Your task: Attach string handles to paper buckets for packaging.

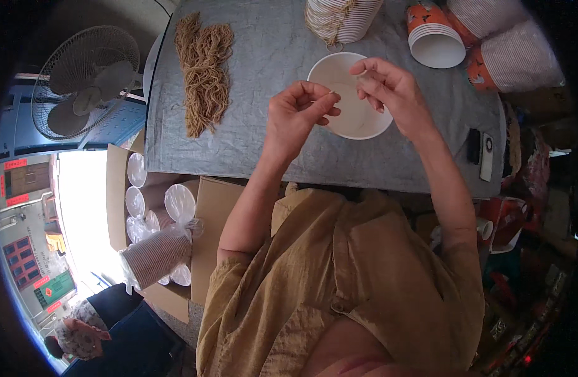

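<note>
Both my hands are raised over a white paper bucket (358,125) whose open mouth faces up on the table. My left hand (295,112) is closed in a pinch, thumb against forefinger, with a tiny pale bit at the tips. Just right of it, my right hand (396,94) has its fingers curled and its thumb near the forefinger. Something greyish shows at that thumb; I cannot make out whether it is worn or held. A bundle of tan twine (204,75) lies at the table's left. More twine hangs over a stack of white paper buckets (348,22) behind.
Orange-patterned paper buckets (436,47) and wrapped stacks (521,60) fill the far right of the grey-covered table (264,151). A remote control (487,157) lies near the right edge. A fan (85,85) and an open carton (217,213) of wrapped cups (157,254) stand left. Another person (81,327) is lower left.
</note>
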Motion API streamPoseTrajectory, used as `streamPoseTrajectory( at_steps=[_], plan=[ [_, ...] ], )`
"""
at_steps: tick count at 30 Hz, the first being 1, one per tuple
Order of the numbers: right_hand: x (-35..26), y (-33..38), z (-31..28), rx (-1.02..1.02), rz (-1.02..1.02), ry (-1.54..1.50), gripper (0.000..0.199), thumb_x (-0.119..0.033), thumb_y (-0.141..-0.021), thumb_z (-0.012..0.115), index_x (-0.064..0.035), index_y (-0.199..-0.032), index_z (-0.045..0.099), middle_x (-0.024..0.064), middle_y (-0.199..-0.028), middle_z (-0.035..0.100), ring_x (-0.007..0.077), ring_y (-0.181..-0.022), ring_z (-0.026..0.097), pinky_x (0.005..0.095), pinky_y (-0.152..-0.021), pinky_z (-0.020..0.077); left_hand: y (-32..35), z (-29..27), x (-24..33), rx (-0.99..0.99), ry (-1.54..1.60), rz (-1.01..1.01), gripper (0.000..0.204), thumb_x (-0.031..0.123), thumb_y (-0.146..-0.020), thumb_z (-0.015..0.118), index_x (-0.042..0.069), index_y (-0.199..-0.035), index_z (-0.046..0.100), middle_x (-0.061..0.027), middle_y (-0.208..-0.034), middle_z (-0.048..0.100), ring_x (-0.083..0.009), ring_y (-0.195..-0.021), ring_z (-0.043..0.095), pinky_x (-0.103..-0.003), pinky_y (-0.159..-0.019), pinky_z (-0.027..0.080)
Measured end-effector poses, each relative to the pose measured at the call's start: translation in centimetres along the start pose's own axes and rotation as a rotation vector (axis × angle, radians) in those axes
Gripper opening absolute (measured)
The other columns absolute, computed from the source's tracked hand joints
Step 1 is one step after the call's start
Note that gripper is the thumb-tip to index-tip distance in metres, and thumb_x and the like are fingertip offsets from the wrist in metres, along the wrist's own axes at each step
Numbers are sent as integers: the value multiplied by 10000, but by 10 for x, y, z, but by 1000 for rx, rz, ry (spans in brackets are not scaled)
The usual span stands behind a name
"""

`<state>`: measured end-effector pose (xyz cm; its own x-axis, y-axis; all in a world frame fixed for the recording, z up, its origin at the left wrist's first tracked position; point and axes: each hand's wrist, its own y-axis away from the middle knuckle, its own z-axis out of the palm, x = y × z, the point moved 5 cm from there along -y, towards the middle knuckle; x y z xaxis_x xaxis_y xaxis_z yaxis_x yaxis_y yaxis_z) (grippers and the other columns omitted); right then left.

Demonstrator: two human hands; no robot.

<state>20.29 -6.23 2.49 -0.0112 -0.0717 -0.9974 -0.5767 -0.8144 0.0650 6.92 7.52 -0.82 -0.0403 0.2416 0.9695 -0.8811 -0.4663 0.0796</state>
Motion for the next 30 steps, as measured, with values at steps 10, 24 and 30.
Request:
streamPoseTrajectory(
  at_steps=[10,24,30],
  plan=[
    [-18,30,23,94,-348,576,182,-50,-828,740,-24,-1001,689,22,-894,656,102,-747,613,242,-648,500,-1,0,-13,-55,147,-162,175,119,-902,718,29,-1052,708,-55,-926,745,-110,-756,708,-191,-564,467],
    [-3,34,27,225,-569,707,112,-46,-852,713,-6,-937,651,87,-876,647,233,-783,675,324,-673,552,0,11,-18,-46,183,-163,164,92,-897,724,-19,-1016,698,-103,-891,735,-139,-788,712,-236,-669,554],
    [2,31,25,182,-479,588,101,-26,-885,670,-4,-960,607,96,-871,625,221,-777,672,324,-673,548,2,13,-17,-58,249,-154,171,51,-903,694,-56,-1034,675,-131,-896,731,-155,-816,707,-245,-724,566]
  ],
)
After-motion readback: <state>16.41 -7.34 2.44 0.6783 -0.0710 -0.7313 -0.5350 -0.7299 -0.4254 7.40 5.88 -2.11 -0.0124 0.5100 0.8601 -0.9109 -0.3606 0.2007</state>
